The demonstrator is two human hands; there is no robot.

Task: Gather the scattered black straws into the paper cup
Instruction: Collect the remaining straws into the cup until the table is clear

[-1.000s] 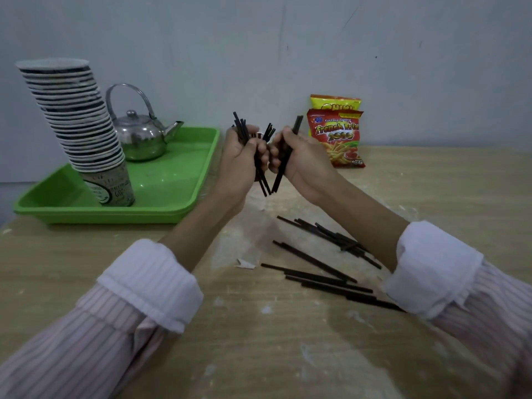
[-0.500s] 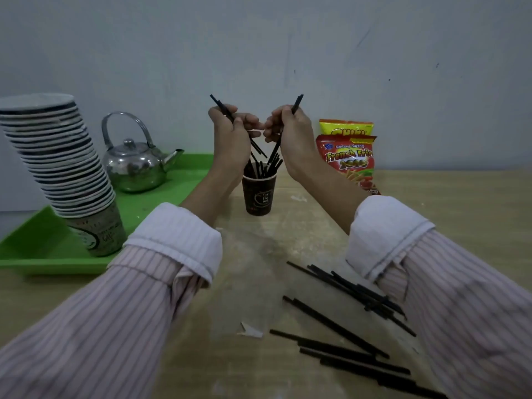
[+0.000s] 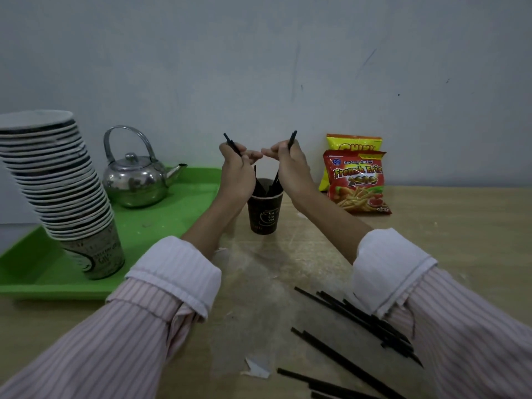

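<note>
A dark paper cup stands upright on the wooden table, with several black straws standing in it. Both hands hover just above its rim. My left hand grips a black straw whose top sticks out above the fist. My right hand grips another black straw in the same way. The lower ends of both straws reach down into the cup. Several loose black straws lie scattered on the table near my right sleeve, and more black straws lie at the bottom edge.
A green tray at the left carries a leaning stack of paper cups and a steel kettle. Two snack bags lean on the wall behind the cup. A paper scrap lies on the table.
Both hands carried their straws from mid-air over the table up to the cup, and the straws now dip into it. The view tilted upward.
</note>
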